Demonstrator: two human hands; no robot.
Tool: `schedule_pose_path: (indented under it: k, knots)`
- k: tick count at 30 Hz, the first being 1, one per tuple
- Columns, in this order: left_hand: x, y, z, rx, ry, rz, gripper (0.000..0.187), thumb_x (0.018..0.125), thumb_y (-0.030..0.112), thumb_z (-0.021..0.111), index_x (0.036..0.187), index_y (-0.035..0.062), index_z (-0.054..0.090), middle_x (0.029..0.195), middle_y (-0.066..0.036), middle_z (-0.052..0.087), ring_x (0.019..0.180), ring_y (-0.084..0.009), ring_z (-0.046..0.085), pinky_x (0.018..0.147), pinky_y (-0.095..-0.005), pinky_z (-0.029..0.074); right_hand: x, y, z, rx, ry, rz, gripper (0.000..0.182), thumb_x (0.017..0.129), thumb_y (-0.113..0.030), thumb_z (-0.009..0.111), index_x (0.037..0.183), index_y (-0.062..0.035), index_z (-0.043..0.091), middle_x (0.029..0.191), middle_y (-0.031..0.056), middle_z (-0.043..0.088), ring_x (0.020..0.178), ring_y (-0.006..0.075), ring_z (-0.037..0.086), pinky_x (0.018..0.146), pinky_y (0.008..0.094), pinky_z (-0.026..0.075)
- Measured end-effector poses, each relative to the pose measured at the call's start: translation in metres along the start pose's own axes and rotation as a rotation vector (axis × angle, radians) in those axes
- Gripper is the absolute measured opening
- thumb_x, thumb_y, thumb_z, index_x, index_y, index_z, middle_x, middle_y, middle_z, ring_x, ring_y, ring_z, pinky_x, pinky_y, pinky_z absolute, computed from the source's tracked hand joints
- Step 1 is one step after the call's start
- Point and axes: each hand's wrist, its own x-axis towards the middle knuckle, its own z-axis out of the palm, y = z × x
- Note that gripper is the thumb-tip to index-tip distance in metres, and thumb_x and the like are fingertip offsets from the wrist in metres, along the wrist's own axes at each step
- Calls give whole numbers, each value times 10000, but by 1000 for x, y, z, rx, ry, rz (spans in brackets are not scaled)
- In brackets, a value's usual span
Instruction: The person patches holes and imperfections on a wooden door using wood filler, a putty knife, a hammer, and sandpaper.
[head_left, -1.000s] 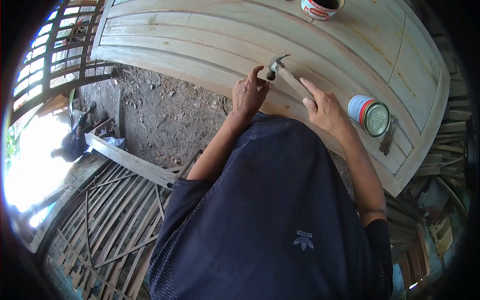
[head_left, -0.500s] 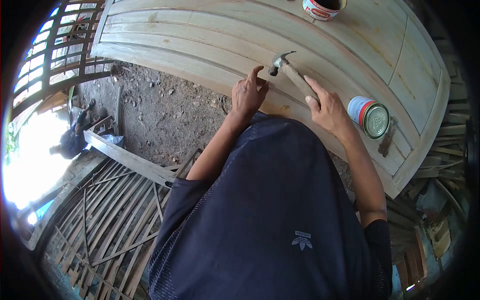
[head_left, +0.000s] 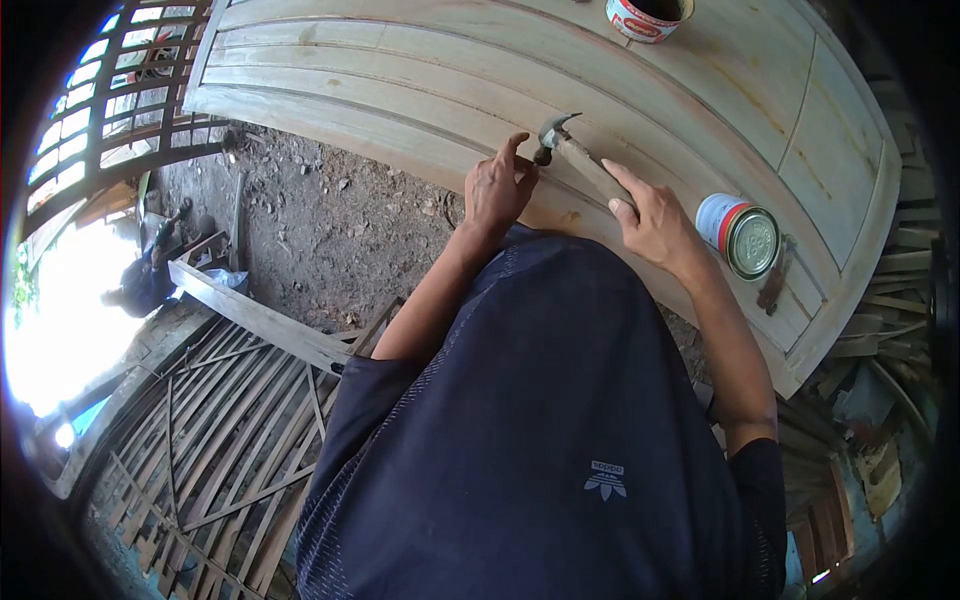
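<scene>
Right hand (head_left: 655, 225) clamped on claw hammer (head_left: 578, 160), handle axis running 4 to 10 o'clock, head just at 2 o'clock of left hand (head_left: 497, 190), fingers (head_left: 522, 172) pinched together on wooden door panel (head_left: 420, 80); pinched object too small to identify.

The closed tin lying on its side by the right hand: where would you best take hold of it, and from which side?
Probably around its curved red-and-white wall, coming down from above. The tin lies on its side on the wooden door panel, with its flat metal end facing the camera, which offers little to pinch. The wall is bare on top, and the right hand is beside it, holding the hammer.
</scene>
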Motion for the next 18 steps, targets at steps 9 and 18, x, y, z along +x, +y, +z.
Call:
schedule_pose_path:
  k: [9, 18]
  knots:
    - [20, -35, -16, -517, 36, -221, 423, 911, 235, 773, 1262, 17, 686, 980, -164, 784, 931, -180, 760, 832, -331, 584, -19, -22, -33, 52, 168, 86, 490, 970, -131, 585, 1442, -20, 510, 1005, 317, 679, 925, 501, 667, 792, 528, 519]
    - [13, -12, -11, -78, -30, -20, 226, 899, 260, 751, 1028, 79, 792, 938, -117, 781, 849, -262, 769, 789, -353, 590, -27, -20, -37, 81, 137, 168, 486, 986, -158, 582, 1449, -30, 508, 988, 319, 682, 928, 488, 681, 784, 512, 527]
